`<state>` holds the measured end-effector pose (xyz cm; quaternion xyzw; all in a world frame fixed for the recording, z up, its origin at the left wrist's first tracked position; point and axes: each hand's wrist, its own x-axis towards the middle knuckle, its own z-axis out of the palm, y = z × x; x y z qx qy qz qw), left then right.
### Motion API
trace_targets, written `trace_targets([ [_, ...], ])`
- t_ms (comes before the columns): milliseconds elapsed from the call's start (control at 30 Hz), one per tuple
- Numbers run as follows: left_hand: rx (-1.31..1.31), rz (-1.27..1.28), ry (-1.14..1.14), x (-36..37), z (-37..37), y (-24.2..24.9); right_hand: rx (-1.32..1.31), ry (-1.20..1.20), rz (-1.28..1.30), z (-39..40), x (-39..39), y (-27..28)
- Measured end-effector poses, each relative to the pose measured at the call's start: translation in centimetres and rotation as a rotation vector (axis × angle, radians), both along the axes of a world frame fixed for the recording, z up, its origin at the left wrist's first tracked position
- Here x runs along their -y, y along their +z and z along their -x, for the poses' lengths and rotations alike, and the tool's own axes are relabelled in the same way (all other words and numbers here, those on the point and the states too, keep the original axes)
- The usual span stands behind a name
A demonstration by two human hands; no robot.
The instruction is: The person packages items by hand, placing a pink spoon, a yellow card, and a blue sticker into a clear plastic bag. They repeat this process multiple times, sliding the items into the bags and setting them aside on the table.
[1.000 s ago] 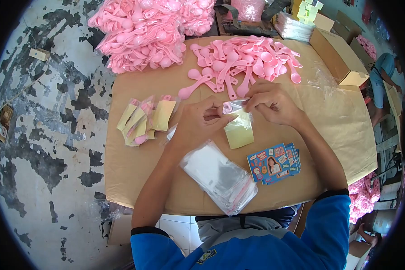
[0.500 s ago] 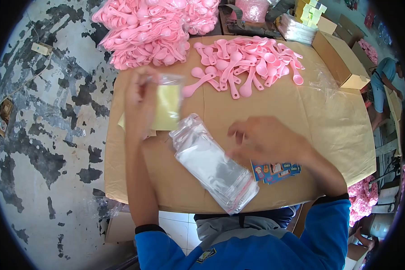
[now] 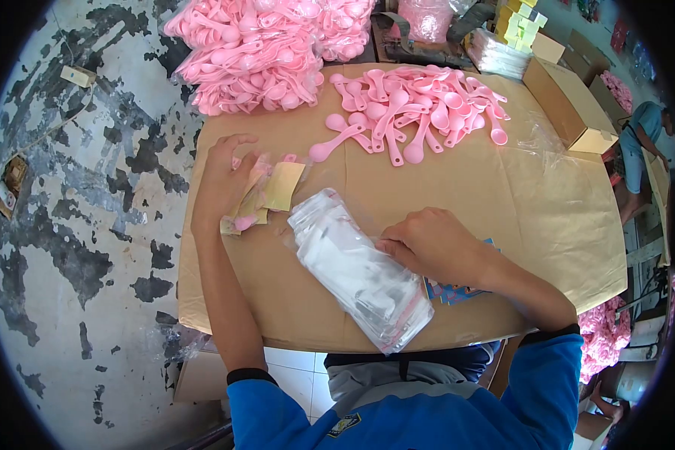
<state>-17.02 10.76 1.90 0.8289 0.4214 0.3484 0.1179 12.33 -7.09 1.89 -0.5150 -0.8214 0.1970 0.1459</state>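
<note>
My left hand (image 3: 223, 180) rests at the left of the table, fingers apart, beside a small pile of clear packs with yellowish cards (image 3: 283, 187) and pink spoons inside. None of these packs is held. A stack of clear plastic bags (image 3: 345, 262) with reddish seal strips lies slanted in front of me. At its right edge, my right hand (image 3: 435, 244) has thumb and fingers pinched together on a bag. Partly under that hand are blue printed cards (image 3: 461, 292). Loose pink spoons (image 3: 416, 109) lie heaped at the back of the table.
Bulging bags of pink spoons (image 3: 251, 56) stand at the back left. An open cardboard box (image 3: 570, 105) sits at the back right, near stacked white packs (image 3: 499, 54). Brown paper covers the table (image 3: 562, 217). Another person (image 3: 641, 139) is at the far right.
My left hand has let go of the pack with the yellow card, which now lies on the pile. My right hand has moved slightly down and closed at the bag stack's edge.
</note>
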Motion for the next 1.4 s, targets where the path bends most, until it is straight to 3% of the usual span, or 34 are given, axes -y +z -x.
trace_targets([
  [167,0.426,0.365,-0.071,4.5,-6.2,3.0,-0.182,-0.138,-0.033,-1.7,-0.7,2.3],
  [267,0.595,0.445,-0.415,4.9,-7.7,1.3,-0.356,-0.253,-0.016,-3.1,-1.1,4.6],
  [333,0.515,0.644,-0.691,6.1,-8.8,-0.2,-0.385,-0.324,0.051,-3.4,-0.9,6.5],
  [400,0.422,0.842,-0.991,7.1,-10.4,-1.9,-0.453,-0.231,-0.034,-4.0,-0.8,5.3],
  [500,0.415,0.869,-1.078,11.0,-13.6,-1.4,-0.449,-0.154,-0.061,-4.4,-1.0,4.0],
  [600,0.575,1.244,-0.848,12.6,-14.3,0.9,-0.306,-0.179,0.004,-4.5,-1.0,4.1],
  [800,0.896,1.346,-0.761,12.2,-14.5,-0.4,-0.165,-0.13,-0.02,-4.8,-0.3,6.0],
  [933,1.007,1.277,-0.584,11.5,-14.8,-0.7,0.198,0.056,0.009,-7.1,1.2,5.8],
  [1033,1.061,1.312,-0.457,11.1,-14.9,-1.7,0.302,0.056,0.29,-6.8,0.3,5.3],
  [1200,0.973,1.219,-0.391,11.1,-14.9,-1.6,0.288,0.063,0.344,-7.0,-0.2,5.2],
  [1400,1.067,1.085,-0.327,11.7,-14.7,-0.2,0.275,0.06,0.408,-7.1,-0.7,5.4],
])
